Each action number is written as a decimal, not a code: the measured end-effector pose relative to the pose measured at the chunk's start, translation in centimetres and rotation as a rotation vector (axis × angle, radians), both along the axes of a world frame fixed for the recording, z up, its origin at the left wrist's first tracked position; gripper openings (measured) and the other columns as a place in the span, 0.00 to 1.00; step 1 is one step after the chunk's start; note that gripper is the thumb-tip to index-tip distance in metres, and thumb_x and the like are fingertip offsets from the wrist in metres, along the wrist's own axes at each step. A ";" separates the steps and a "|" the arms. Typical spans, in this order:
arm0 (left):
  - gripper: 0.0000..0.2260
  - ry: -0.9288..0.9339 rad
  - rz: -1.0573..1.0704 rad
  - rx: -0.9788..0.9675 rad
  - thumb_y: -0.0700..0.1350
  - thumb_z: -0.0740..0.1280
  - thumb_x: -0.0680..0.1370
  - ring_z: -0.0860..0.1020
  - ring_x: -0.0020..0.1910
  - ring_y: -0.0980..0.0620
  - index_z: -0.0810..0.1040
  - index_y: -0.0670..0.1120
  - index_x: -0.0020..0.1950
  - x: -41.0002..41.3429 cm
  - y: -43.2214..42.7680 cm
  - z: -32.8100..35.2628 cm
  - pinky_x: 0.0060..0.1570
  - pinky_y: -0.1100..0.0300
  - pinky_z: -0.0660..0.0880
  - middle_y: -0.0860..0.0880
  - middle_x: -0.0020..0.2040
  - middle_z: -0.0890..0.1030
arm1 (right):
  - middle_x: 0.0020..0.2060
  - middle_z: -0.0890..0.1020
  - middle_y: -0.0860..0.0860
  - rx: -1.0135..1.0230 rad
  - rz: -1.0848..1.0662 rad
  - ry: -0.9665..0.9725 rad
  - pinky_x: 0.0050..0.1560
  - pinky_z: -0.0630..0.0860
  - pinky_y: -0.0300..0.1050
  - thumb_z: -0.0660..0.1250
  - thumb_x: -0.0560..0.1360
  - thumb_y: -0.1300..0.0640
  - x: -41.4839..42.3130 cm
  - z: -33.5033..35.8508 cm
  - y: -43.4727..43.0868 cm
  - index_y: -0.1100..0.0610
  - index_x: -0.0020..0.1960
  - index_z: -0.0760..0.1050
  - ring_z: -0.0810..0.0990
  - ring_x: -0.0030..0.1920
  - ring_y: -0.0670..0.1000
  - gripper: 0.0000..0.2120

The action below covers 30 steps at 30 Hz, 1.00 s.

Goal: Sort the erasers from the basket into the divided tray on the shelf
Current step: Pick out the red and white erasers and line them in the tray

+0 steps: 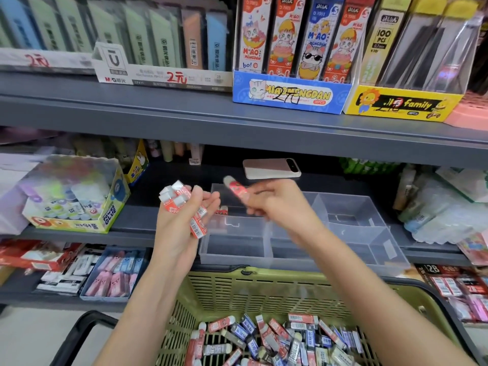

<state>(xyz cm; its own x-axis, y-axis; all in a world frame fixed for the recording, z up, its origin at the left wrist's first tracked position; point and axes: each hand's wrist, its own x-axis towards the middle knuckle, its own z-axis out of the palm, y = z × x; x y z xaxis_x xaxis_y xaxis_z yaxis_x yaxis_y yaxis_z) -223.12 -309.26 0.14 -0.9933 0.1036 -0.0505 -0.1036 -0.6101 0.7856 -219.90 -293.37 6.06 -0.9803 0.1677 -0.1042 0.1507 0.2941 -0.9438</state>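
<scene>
Phone (272, 169) lying flat at back; glue box (76, 196) far left; blue cat box (290, 95) beside yellow box (401, 104) above.

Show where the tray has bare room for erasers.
Bare: the tray front-left cell and the right-side cells; also the shelf strip between glue box and tray. Back-left cell holds a few red erasers. Right forearm hides the middle. Basket is packed.

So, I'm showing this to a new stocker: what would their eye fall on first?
Centre frame, the left hand grips a bunch of red erasers while the right hand pinches a single eraser over the clear tray. Below, the green basket holds a heap of red and blue erasers; above, bright cartoon boxes line the top shelf.
</scene>
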 end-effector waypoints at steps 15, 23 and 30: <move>0.20 -0.039 0.034 0.046 0.44 0.72 0.67 0.84 0.45 0.45 0.71 0.41 0.56 -0.4 -0.9 -0.6 0.42 0.58 0.80 0.48 0.37 0.83 | 0.32 0.80 0.50 0.950 0.390 -0.641 0.34 0.70 0.40 0.62 0.75 0.56 -8.0 -1.9 -1.5 0.56 0.37 0.73 0.73 0.30 0.49 0.09; 0.20 -0.040 0.055 0.073 0.45 0.73 0.67 0.84 0.45 0.45 0.72 0.41 0.55 -0.7 -1.6 -0.7 0.42 0.58 0.80 0.48 0.38 0.83 | 0.50 0.83 0.56 0.816 0.372 -0.543 0.52 0.78 0.46 0.60 0.77 0.66 -9.0 -2.5 -1.4 0.65 0.55 0.77 0.83 0.44 0.54 0.11; 0.22 -0.070 0.051 0.047 0.46 0.73 0.66 0.84 0.47 0.45 0.73 0.42 0.56 -0.6 -1.5 -0.9 0.42 0.59 0.80 0.49 0.39 0.84 | 0.43 0.76 0.58 0.685 0.426 -0.515 0.46 0.74 0.43 0.62 0.74 0.70 -8.4 -2.4 -1.1 0.61 0.45 0.73 0.74 0.42 0.53 0.06</move>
